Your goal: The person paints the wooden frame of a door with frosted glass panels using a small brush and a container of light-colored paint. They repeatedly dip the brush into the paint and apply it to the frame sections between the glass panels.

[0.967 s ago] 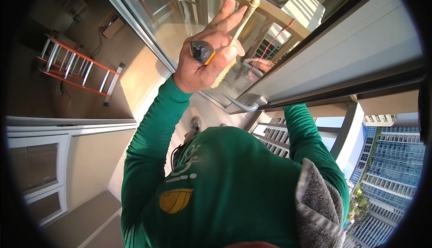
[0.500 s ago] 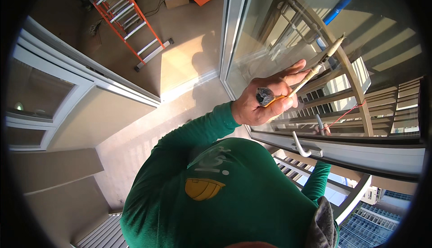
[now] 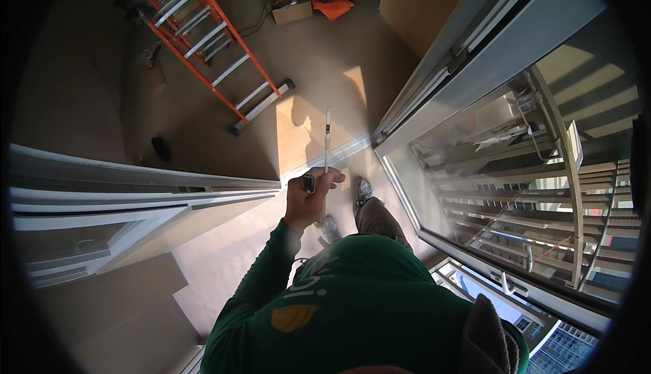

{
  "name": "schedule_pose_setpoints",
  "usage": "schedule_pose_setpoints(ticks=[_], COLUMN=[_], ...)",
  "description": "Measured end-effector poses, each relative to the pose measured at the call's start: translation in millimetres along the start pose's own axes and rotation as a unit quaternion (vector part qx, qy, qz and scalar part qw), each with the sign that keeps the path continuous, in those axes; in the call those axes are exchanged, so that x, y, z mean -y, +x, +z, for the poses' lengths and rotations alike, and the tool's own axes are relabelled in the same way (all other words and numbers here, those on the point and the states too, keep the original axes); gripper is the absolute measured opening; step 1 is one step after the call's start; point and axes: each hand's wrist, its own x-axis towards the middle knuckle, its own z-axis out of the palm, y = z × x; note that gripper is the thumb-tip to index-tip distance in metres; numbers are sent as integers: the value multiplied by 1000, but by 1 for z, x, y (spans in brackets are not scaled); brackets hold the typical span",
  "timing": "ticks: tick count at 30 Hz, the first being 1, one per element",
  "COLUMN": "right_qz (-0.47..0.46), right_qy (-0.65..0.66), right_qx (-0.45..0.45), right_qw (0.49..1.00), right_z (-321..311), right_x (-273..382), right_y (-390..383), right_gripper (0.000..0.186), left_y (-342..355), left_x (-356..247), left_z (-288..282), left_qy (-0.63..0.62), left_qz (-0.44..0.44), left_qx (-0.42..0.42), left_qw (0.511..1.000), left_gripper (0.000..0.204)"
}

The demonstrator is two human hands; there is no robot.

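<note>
My left hand [image 3: 305, 204] is closed around a long, pale, stick-handled tool [image 3: 327, 150], held upright in the picture above my body at the doorway threshold [image 3: 352, 147]. The same hand also grips a short, dark-ended tool [image 3: 308, 183], mostly hidden in my fingers. My right hand is out of sight behind my body. To my right is the glass door [image 3: 434, 191], with its white lever handle [image 3: 506, 283] low on the frame. My shoes [image 3: 362, 191] are on the pale floor just short of the threshold.
An orange ladder [image 3: 224, 75] lies inside on the left, near a cardboard box [image 3: 290, 13] and an orange bag [image 3: 332, 6]. A board [image 3: 407, 1] leans at the back. A white-framed window [image 3: 81, 235] is to my left. Railings and buildings [image 3: 556, 350] show on the right.
The view has swung toward the open doorway and room. My left hand with its tools has moved away from the glass, down and leftward. My right hand has left view.
</note>
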Motion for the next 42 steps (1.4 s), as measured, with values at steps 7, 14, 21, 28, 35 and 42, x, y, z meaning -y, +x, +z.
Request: schedule_pose_setpoints(ticks=[7, 14, 21, 28, 35, 42], right_qz=[-148, -351, -663, -773, -739, -674], right_qy=[-261, -258, -381, -368, -401, -278], right_qx=[110, 152, 225, 283, 227, -38], right_qw=[948, 887, 604, 433, 491, 684], right_z=[219, 453, 651, 758, 847, 925], right_x=[293, 643, 889, 1010, 1167, 1304], right_y=[-5, -54, -352, -456, -442, -232], right_gripper=[39, 24, 31, 38, 23, 26], left_y=[147, 326, 508, 734, 930, 1097], left_x=[44, 32, 14, 49, 37, 74], left_z=[-68, -128, -180, -258, -319, -468], left_qy=[95, 80, 37, 235, 338, 395], left_qz=[-80, -139, -187, -223, -132, -120], left_qx=[-28, -115, -196, -52, 63, -12], left_qw=[992, 980, 962, 945, 930, 911], left_gripper=[26, 26, 29, 28, 32, 41])
